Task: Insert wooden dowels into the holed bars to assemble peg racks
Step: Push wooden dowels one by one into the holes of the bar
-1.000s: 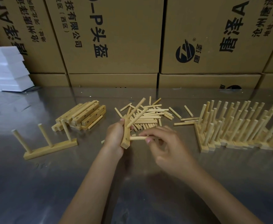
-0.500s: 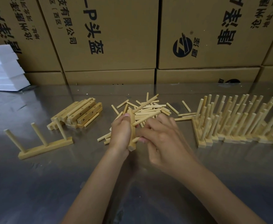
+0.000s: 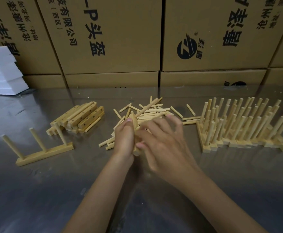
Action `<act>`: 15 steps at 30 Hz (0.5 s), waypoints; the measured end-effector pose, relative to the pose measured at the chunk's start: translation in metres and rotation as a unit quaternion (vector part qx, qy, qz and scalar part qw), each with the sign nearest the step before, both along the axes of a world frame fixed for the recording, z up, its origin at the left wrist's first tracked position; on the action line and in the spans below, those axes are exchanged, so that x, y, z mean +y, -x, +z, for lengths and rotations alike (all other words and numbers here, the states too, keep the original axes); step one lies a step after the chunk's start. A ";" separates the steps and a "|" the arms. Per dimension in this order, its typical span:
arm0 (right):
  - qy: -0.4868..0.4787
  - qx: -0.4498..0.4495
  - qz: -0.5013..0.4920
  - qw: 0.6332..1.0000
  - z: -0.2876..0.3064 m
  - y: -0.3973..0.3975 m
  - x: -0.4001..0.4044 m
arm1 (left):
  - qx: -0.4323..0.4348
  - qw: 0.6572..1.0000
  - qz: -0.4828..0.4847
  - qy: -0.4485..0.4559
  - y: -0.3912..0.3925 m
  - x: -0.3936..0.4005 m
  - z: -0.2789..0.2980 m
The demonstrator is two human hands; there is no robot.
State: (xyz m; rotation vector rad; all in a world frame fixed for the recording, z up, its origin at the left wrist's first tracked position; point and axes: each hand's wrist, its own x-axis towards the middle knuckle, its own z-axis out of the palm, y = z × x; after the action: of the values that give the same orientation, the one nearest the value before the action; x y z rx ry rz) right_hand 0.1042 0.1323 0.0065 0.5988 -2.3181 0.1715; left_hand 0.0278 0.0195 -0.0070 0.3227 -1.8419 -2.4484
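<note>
Gripped upright in the left hand, a square-edged wooden bar carries one round dowel slanting over the loose dowel pile. Right hand, motion-blurred, fingers spread, hovers just beside it above the glossy metal table.

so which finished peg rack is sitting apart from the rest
The three-peg rack at the table's left, alone with pegs pointing up. The other finished racks are packed together in a row on the right.

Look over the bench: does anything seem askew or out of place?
Yes. The lone finished rack at left has its three pegs leaning, not upright. A few stray dowels lie apart from the loose dowel pile.
</note>
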 end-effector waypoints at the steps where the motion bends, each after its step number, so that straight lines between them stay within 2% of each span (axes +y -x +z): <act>1: 0.016 0.036 -0.005 0.999 0.000 -0.001 -0.001 | -0.010 1.000 -0.001 -0.005 0.002 0.000 0.000; 3: 0.086 0.128 -0.006 0.988 0.000 -0.005 -0.003 | -0.026 0.999 0.006 -0.036 0.003 -0.002 -0.001; 5: 0.138 0.156 -0.011 0.978 0.000 -0.009 -0.005 | -0.040 0.996 0.020 -0.081 0.005 -0.005 0.000; 6: 0.147 0.117 -0.017 0.982 -0.003 -0.010 -0.006 | -0.046 0.994 0.029 -0.094 0.007 -0.006 0.000; 8: 0.169 -0.039 -0.040 0.984 -0.009 -0.009 -0.011 | -0.053 0.994 0.044 -0.082 0.010 -0.008 -0.004; 9: 0.193 -0.125 -0.043 0.972 -0.014 -0.007 -0.013 | -0.053 0.995 0.049 -0.075 0.010 -0.008 -0.005; 11: 0.286 -0.254 0.004 0.924 -0.023 -0.001 -0.015 | -0.053 0.994 0.049 -0.084 0.010 -0.005 -0.006; 13: 0.361 -0.298 0.038 0.883 -0.026 0.004 -0.016 | -0.043 0.992 0.045 -0.114 0.008 -0.004 -0.006; 15: 0.388 -0.292 0.026 0.874 -0.027 0.007 -0.014 | -0.025 0.989 0.040 -0.137 0.007 -0.004 -0.003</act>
State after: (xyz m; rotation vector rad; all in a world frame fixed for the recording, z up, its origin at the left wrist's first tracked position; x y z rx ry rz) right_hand 0.0971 0.1181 -0.0204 0.1930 -2.4824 1.3988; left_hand 0.0210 0.0159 -0.0102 0.4678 -1.4745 -2.6588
